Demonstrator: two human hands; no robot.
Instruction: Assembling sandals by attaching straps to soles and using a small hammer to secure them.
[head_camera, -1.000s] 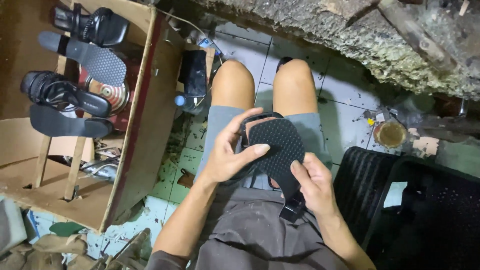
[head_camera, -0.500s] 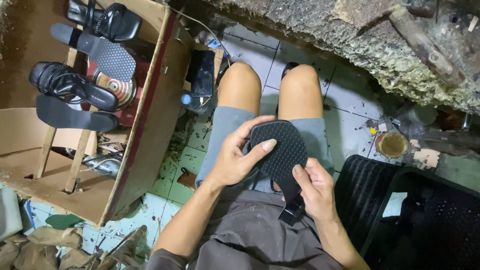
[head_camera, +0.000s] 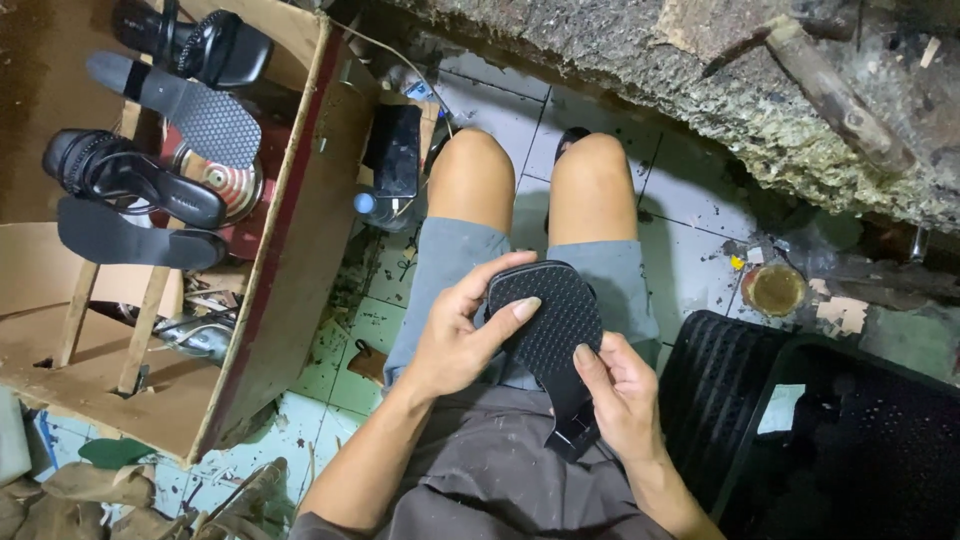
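While you sit with the black shoe sole (head_camera: 548, 330) over your lap, it has turned a little since a moment ago: the wide front end now points more up toward your knees, and the narrow heel end hangs down by your right hand (head_camera: 622, 392). Your left thumb has slid across the bumpy tread, so you look to be pressing or smoothing the sole rather than just carrying it. Your left hand (head_camera: 458, 335) wraps around the left edge of the sole, fingers curled behind it and thumb laid flat on top, pinching it. Your right hand grips the thin part lower down, thumb on the tread and fingers tucked under, also pinched tight. Both wrists bend inward and your forearms come up from the bottom of the view. The sole rests just above your grey shorts (head_camera: 440, 260), between your two hands. To your left stands a cardboard box (head_camera: 300, 250) with black sandals (head_camera: 130, 175) and loose soles propped on wooden sticks. A black crate (head_camera: 820, 440) sits at your right, near a small round tin (head_camera: 773, 289) on the tiled floor (head_camera: 690, 250).
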